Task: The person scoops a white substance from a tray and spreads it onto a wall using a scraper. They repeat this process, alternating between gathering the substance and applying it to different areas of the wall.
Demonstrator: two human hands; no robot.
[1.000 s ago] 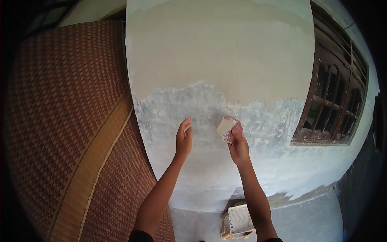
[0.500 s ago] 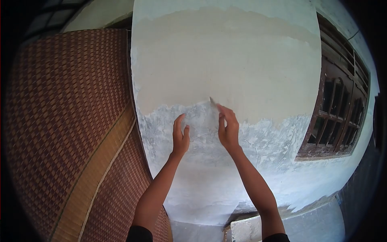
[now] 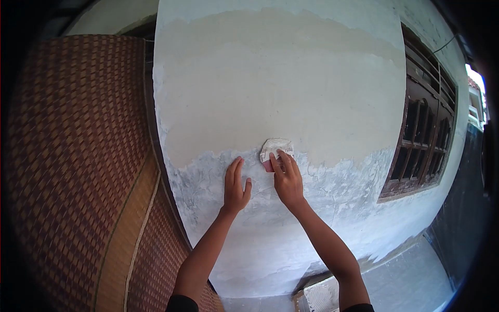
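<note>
My right hand (image 3: 288, 182) grips a putty scraper (image 3: 274, 145), a flat plate smeared with whitish putty and reddish at its lower edge. Its face lies close over the wall (image 3: 280, 99), right where smooth beige filler meets the rough grey-white patch (image 3: 332, 179) below. Thumb and fingers press on the near side of the plate. To the left, my left hand (image 3: 237, 187) is raised in front of the rough patch, fingers stretched upward, thumb apart, holding nothing.
A woven brown mat (image 3: 88, 130) hangs along the left side. At right is a dark wooden window (image 3: 421, 140) with panes. Below, by the wall's foot, a box (image 3: 321, 296) carries ridged white putty on the grey floor (image 3: 410, 275).
The scraper has turned from edge-on to flat towards the wall, and my right hand has rolled over with it. In view, both hands sit slightly lower; the camera has shifted a little.
</note>
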